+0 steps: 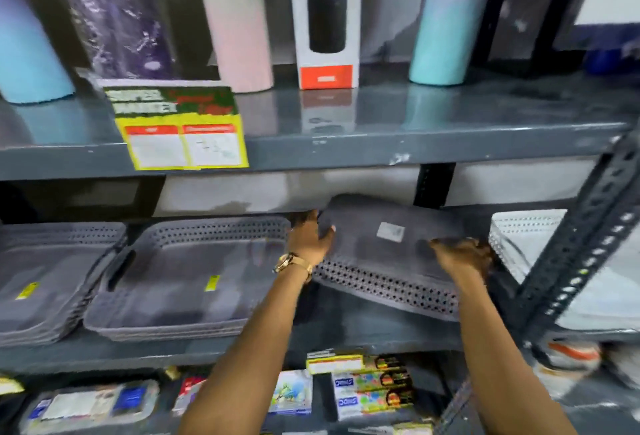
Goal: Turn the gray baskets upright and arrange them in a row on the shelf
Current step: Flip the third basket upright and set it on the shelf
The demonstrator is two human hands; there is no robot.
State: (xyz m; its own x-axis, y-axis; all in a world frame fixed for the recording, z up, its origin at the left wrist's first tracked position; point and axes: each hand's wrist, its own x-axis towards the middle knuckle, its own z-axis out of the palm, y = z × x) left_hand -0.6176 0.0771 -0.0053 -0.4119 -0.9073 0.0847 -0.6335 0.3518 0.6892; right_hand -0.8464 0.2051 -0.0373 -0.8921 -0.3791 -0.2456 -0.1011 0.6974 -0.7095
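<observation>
A gray perforated basket point(388, 254) is upside down and tilted on the middle shelf point(363, 337), its flat bottom with a white sticker facing me. My left hand point(310, 239), with a gold watch on the wrist, grips its left end. My right hand point(462, 256) holds its right side near the front rim. To the left, a stack of upright gray baskets point(187, 278) rests on the shelf, and another gray stack point(48, 278) sits at the far left.
White perforated baskets point(526, 237) stand right of the held basket, behind a slanted metal shelf brace point(581, 244). The upper shelf point(346, 143) carries tall tumblers, a boxed bottle and a yellow price tag. Packaged goods fill the shelf below.
</observation>
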